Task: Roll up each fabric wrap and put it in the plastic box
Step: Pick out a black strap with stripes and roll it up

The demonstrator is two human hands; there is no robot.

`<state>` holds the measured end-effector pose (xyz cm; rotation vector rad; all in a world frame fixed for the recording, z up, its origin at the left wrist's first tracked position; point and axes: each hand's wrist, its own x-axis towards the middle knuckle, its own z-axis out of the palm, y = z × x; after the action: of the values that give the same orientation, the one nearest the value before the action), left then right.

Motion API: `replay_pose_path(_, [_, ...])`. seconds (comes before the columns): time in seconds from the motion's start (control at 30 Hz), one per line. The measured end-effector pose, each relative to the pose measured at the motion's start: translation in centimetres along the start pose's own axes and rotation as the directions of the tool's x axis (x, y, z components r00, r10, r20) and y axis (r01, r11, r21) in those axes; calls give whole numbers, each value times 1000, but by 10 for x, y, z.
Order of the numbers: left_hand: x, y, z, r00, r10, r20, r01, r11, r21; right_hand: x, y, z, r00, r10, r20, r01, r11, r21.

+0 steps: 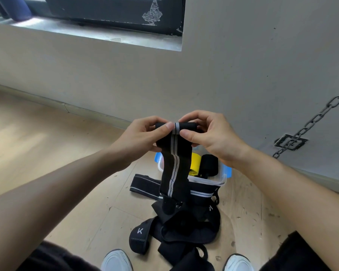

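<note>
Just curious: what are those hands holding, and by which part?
A black wrap, by its rolled-up top end: the left hand and right hand each pinch one side of the roll. The rest hangs loose.

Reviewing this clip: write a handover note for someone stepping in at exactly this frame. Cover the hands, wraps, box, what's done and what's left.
Left hand: its fingers pinch the rolled top end of the black striped wrap.
Right hand: pinches the same roll from the other side. Most of the wrap hangs unrolled.
Plastic box: on the floor ahead, open, holding a yellow roll and a black roll.
Done: two rolls are in the box.
Left: finish rolling this wrap and box it, then do the loose black wraps piled on the floor near the box.
</note>
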<state>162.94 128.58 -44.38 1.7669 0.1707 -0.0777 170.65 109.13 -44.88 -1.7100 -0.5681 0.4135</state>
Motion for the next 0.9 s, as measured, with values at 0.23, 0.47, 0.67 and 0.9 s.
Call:
replay_pose_path(0.23, [-1,-1,3,997,26,-68,-27,999,-18,0,-1,-2,1000,7,12,-6,997,-82])
replay_pose_path(0.47, [-1,-2,3,984,112,-141,-118,992,-34,3,-5,-6,990,123,64,-118,990,-74])
replay_pose_path(0.67, [0,-2,3,988,106,-111,-110,994,-28,2,-3,-8,999,19,41,-17,998,-66])
replay_pose_path(0.9, [-1,-1,-1,999,34,17,-34,998,44,-1,-1,-4,998,-65,-5,65,998,-13])
